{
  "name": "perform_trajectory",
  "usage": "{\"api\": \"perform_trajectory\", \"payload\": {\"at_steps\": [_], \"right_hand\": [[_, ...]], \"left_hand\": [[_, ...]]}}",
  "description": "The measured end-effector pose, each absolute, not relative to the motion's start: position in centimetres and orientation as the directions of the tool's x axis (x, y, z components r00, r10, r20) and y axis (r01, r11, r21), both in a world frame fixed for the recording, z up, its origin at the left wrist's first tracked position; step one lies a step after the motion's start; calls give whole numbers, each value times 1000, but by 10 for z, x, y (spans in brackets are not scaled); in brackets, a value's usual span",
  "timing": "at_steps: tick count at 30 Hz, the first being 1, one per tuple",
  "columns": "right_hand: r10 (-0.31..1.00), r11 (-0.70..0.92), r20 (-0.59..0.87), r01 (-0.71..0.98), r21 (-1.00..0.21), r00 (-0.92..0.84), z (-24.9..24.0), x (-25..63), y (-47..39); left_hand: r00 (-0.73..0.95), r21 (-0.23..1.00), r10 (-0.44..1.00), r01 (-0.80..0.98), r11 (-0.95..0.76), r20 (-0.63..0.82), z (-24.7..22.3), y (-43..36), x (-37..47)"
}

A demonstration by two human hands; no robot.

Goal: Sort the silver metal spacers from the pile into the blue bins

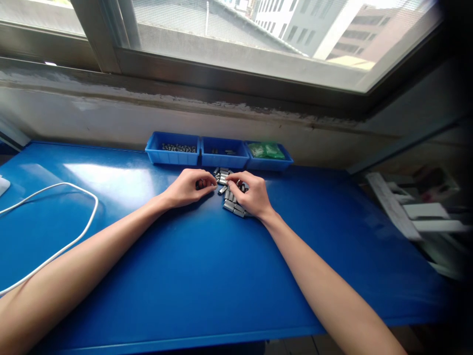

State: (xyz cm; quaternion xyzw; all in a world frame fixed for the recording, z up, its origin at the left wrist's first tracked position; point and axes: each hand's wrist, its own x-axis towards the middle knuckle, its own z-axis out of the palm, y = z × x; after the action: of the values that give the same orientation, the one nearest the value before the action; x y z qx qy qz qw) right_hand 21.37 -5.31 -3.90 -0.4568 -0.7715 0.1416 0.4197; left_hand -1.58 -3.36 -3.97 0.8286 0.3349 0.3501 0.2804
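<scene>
Grey metal pieces (229, 203) crowd right hand (255, 194) — fingers narrowed, grip unclear; left hand (187, 188) curled beside, hold unclear — knuckle bump could scatter pieces.

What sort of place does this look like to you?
Probably a small workshop or light-industrial workspace, by a window. Three blue bins, two with small loose parts, stand in a row on a blue table, and a cluster of metallic pieces lies in front.
</scene>
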Motion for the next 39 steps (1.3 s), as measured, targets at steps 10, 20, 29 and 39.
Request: {"api": "perform_trajectory", "payload": {"at_steps": [10, 20, 29, 39], "right_hand": [[830, 535, 510, 583, -612, -227, -37, 214, -54], [823, 554, 503, 562, -614, -262, -33, 216, -55], [830, 545, 499, 552, -630, -250, -34, 214, -54], [823, 547, 516, 574, -609, -238, -35, 215, -53]], "left_hand": [[477, 934, 851, 150, -325, 220, -35, -30, -21], [60, 925, 929, 84, -370, 366, -27, -23, -25], [-228, 911, 887, 0, -412, 401, -22, -7, -35], [652, 455, 589, 390, -801, 478, -40, -35, -12]]}}
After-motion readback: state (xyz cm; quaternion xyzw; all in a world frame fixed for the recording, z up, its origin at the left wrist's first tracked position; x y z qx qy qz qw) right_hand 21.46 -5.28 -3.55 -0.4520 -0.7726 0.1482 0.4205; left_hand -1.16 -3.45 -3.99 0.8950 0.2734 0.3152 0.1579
